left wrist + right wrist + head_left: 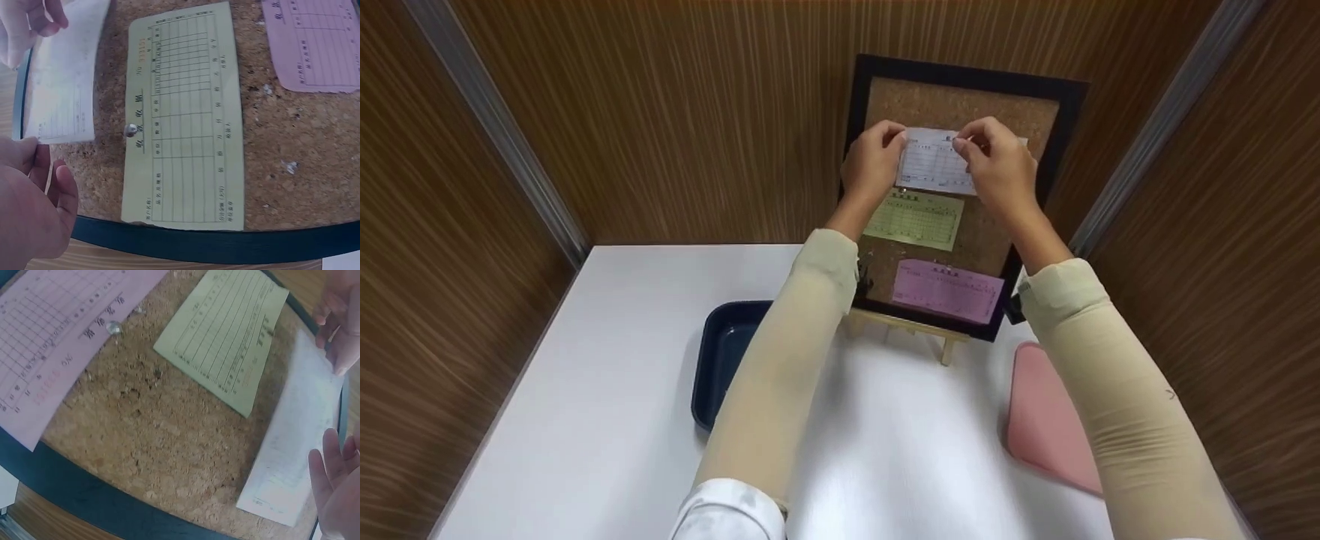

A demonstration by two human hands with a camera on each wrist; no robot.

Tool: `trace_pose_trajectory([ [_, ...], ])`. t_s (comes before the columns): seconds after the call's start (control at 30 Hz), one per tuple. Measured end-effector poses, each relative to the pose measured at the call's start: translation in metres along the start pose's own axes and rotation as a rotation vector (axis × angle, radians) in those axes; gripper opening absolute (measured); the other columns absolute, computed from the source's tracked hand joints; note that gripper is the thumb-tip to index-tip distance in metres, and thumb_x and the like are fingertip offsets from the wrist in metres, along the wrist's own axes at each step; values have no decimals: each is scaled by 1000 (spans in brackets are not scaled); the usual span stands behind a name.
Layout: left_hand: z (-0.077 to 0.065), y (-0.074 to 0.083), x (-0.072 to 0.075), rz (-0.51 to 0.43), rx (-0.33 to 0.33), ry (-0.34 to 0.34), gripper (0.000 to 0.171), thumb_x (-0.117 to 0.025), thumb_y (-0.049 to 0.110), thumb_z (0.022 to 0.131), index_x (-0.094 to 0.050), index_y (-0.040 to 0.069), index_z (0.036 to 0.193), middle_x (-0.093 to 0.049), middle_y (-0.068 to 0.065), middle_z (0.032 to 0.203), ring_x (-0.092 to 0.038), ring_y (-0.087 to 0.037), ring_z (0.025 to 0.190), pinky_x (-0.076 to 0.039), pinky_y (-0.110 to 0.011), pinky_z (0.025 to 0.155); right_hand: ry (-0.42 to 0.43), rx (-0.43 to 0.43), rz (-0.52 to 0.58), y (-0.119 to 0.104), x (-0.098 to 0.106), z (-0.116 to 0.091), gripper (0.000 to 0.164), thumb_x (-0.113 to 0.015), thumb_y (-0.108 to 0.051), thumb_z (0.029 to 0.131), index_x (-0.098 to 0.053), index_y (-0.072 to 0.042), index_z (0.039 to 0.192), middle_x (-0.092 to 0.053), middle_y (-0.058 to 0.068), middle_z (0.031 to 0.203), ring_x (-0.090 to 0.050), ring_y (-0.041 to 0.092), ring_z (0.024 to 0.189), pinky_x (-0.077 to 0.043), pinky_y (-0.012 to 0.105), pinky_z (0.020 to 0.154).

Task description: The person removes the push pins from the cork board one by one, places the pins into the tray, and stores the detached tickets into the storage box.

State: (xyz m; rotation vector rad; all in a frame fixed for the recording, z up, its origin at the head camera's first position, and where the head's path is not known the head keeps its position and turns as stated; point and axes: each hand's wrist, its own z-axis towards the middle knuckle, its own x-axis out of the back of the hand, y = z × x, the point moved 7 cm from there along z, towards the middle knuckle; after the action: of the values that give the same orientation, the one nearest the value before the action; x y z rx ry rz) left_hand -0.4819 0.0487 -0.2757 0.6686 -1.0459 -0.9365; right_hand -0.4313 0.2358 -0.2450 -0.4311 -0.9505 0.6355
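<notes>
A white printed slip lies against the upper part of a black-framed cork board. My left hand pinches the slip's upper left corner between thumb and finger. At the slip's top middle, the thumb and forefinger of my right hand pinch a tiny thing, mostly hidden by the fingertips, perhaps a push pin. Below the white slip is a yellow-green slip, held by a clear push pin near its printed heading. Lower on the board hangs a pink slip with another clear push pin.
The board leans on a small wooden easel upon a white table. A dark blue tray sits left, partly behind my left sleeve. To the right lies a pink tray, partly covered by my right sleeve. Wood-patterned walls surround the table.
</notes>
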Motion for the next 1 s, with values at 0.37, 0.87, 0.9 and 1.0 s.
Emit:
trace_pose_trajectory([
  [0.37, -27, -12, 7, -230, -80, -20, 20, -55, 23, 105, -69, 11, 114, -68, -1, 101, -59, -10, 87, -46, -22, 74, 7, 70, 123, 2, -6, -29, 24, -64, -36, 100, -67, -13, 107, -64, -2, 88, -57, 8, 76, -44, 22, 70],
  [0.87, -84, -39, 23, -391, -126, -9, 22, -57, 19, 104, -68, 4, 115, -67, -8, 104, -61, -24, 94, -48, -24, 78, 39, 111, 238, 51, -2, -88, 19, -64, -19, 100, -65, -1, 105, -65, 11, 89, -57, 13, 76, -44, 17, 64],
  [0.9, -89, -42, 24, -382, -121, -3, 22, -57, 20, 104, -68, 4, 115, -67, -7, 104, -61, -22, 94, -48, -24, 78, 40, 116, 251, 56, -1, -93, 18, -65, -17, 100, -65, 1, 104, -65, 13, 89, -58, 15, 76, -44, 16, 64],
  [1.0, -103, -54, 27, -346, -98, 13, 23, -59, 23, 103, -69, 7, 116, -69, -5, 106, -61, -16, 93, -48, -24, 78, 52, 103, 276, 71, 1, -109, 16, -65, -14, 99, -65, 2, 103, -65, 14, 90, -59, 16, 76, -45, 14, 66],
])
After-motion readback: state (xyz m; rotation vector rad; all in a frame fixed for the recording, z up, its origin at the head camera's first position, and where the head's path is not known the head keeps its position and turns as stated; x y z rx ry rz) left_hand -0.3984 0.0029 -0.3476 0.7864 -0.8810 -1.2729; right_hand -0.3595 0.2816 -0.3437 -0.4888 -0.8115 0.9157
